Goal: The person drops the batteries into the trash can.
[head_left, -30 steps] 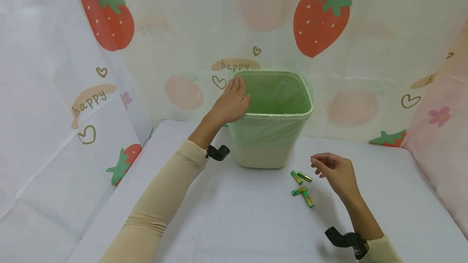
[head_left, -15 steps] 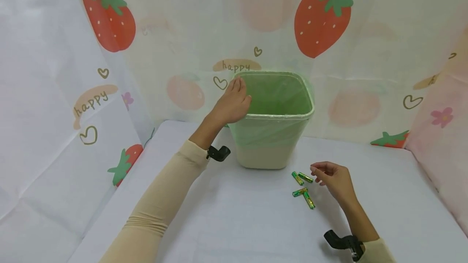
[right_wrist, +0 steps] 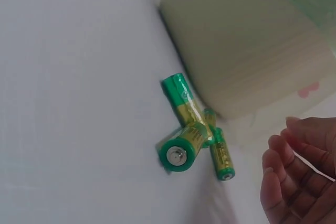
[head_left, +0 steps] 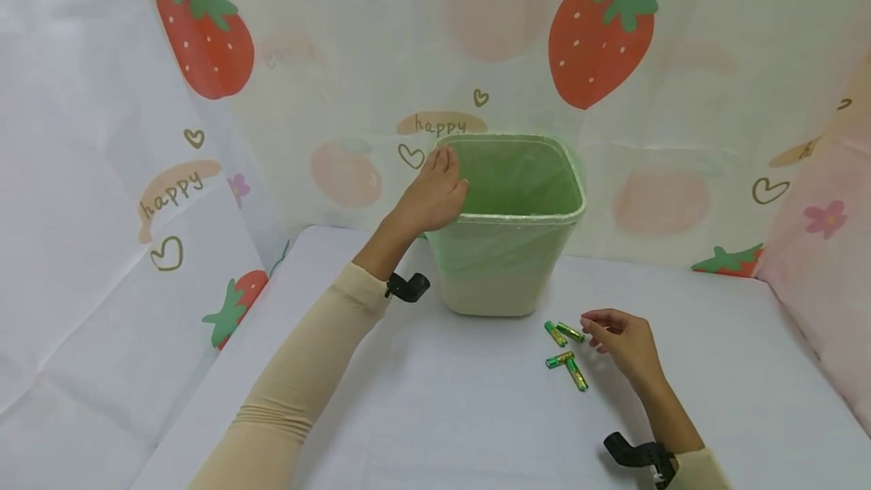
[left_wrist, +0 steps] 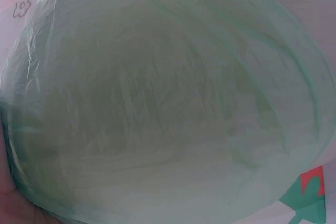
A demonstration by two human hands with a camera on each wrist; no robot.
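Note:
A trash bin (head_left: 493,286) stands upright on the white surface, its upper part covered by a translucent green bag (head_left: 503,244) folded over the rim. My left hand (head_left: 435,191) holds the bin at its left rim; the bag fills most of the left wrist view. Several green and gold batteries (head_left: 576,374) lie loosely together right of the bin's base. Just to their right, my right hand (head_left: 626,339) hovers with fingers loosely bent and thumb near the index fingertip, holding nothing. In the right wrist view, one battery (right_wrist: 185,148) points its metal end toward the camera.
A white cloth (head_left: 435,414) covers the tabletop. Behind and at the sides hangs a curtain (head_left: 340,21) printed with strawberries and hearts. Black camera mounts (head_left: 408,287) sit on both wrists.
My right hand has lowered toward the batteries and moved slightly nearer to them. The left hand stays at the bin's rim, and the batteries have not moved.

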